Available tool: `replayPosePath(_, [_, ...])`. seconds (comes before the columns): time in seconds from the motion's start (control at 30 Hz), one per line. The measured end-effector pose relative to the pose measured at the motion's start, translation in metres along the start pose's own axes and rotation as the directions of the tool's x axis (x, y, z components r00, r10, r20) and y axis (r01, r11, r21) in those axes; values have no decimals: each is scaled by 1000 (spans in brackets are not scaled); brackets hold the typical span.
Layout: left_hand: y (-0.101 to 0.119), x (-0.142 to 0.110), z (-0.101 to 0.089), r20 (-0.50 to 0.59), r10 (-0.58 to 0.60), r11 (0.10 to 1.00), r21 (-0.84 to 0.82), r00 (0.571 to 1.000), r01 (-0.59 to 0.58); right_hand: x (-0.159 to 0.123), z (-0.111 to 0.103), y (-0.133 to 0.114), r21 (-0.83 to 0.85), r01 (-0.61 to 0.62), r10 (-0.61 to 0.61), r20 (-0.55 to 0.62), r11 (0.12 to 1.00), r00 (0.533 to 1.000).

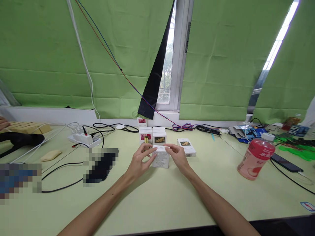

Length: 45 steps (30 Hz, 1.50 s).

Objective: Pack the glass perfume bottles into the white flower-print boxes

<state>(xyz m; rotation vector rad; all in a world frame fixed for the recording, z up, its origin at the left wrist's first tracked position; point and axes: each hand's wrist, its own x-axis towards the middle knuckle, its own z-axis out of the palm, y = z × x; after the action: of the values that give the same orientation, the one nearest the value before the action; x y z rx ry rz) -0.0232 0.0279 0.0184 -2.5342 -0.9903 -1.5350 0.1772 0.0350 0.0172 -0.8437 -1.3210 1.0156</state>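
- Across the back we see green blinds (221,59), parted near the middle, where a black flap hangs beside a pale window frame (180,59).
- Below them spreads our pale green table (159,200), carrying everything we handle.
- Our left hand (138,162) comes in over the table, its thumb and forefinger pinching the upper left edge of the white box; its other fingers are bent and partly hidden from us.
- Our right hand (179,159) meets it from the other side, thumb and forefinger pinching the box's top right corner.
- To our right, well apart from our hands, stands a bottle (256,159) with a pink label and a white cap.
- Behind it and further right, we see a dark phone (286,163) lying flat.
- Near our right hand, a flat box (186,147) with a yellow picture lies on the table.
- Between our hands, the white box (161,159) is upright at the middle of the table, lines of small print facing us.
- Just behind it we find two upright boxes (159,140) side by side.
- Smallest is a gold piece (146,140) by our left fingers; we cannot tell whether they touch it.
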Motion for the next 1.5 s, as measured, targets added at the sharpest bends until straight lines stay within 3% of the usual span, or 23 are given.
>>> replayPosePath(0.27, [-2, -3, 2, 30, 37, 999, 29, 999, -37, 1, 0, -2, -88, 42, -42, 4, 995, 999])
replayPosePath(0.47, [2, -3, 4, 48, -21, 999, 28, 999, 20, -3, 2, 0, -240, 177, -187, -23, 955, 982])
replayPosePath(0.63, [10, 0, 2, -72, -28, 997, 65, 997, 33, -8, 5, -2, -395, 269, -310, -42, 878, 950])
replayPosePath(0.77, [12, 0, 1, -155, -7, 995, 100, 988, 23, -9, 6, -3, -432, 292, -335, -26, 853, 942])
replayPosePath(1.1, [13, -9, 9, 130, -121, 993, 5, 984, 121, -8, 6, 1, -446, 272, -317, -30, 853, 948])
replayPosePath(1.5, [18, -4, 6, 190, -218, 960, -135, 957, 245, -13, 8, -1, -361, 332, -326, 77, 872, 942])
